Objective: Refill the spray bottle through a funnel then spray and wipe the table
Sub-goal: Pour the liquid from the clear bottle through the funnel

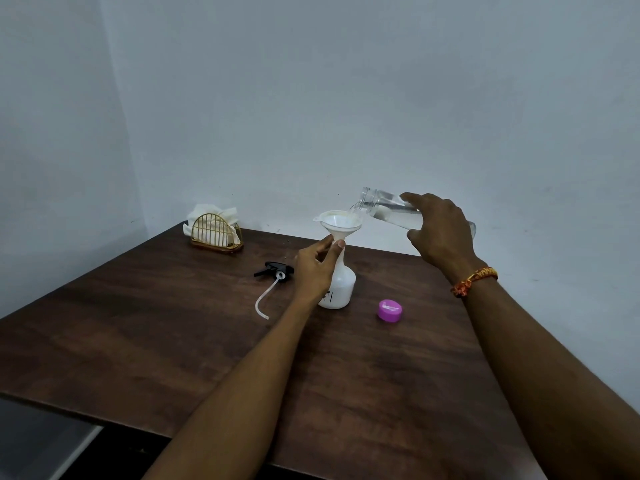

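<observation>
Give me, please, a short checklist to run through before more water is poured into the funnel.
1. Funnel seated in the spray bottle neck: ok.
2. Left hand steadying the bottle neck: ok.
3. Clear bottle in the right hand, mouth tilted over the funnel rim: ok.
4. Water level in the spray bottle: cannot tell.
5. Trigger head and pink cap lying clear of the pour: ok.

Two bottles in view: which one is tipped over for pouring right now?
The clear bottle in the right hand, tilted with its open mouth over the funnel. The white spray bottle stands upright, steadied by the left hand.
</observation>
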A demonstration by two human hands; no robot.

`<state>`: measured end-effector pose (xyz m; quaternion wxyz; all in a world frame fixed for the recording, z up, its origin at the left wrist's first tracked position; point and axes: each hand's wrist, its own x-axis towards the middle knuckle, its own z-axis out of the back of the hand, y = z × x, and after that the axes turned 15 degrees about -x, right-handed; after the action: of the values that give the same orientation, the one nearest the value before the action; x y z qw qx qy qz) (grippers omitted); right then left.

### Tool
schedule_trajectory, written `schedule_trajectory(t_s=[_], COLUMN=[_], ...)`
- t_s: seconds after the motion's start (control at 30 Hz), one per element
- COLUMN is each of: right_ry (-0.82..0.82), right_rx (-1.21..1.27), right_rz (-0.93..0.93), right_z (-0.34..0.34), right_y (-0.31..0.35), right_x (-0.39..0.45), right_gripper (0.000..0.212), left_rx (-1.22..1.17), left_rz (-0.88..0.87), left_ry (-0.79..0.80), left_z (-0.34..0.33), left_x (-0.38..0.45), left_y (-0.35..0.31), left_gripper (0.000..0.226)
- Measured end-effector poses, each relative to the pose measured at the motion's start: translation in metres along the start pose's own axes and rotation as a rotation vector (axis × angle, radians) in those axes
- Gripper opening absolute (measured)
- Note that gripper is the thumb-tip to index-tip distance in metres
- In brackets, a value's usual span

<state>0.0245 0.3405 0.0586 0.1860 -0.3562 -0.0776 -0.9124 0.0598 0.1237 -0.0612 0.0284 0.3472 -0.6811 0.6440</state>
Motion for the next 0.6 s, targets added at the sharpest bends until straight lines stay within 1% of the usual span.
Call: schedule_trajectory(t_s=[0.47,0.6], right_ry=[-0.015,-0.009], right_rx=[-0.001,0.008], right_rz=[0.006,-0.002], right_z=[0.0061,0.0081], right_y=[-0.0008,-0.0012], right_x=[0.0028,0.0022], right_gripper=[0.070,0.070], left_rx=[0.010,0.036], left_rz=[0.003,-0.008], left_ry=[-0.002,-0.014], left_z=[0.0017,0.0009], left_x=[-0.0024,-0.0038], left_y=[-0.0065,-0.0081], left_gripper=[0.043,0.036])
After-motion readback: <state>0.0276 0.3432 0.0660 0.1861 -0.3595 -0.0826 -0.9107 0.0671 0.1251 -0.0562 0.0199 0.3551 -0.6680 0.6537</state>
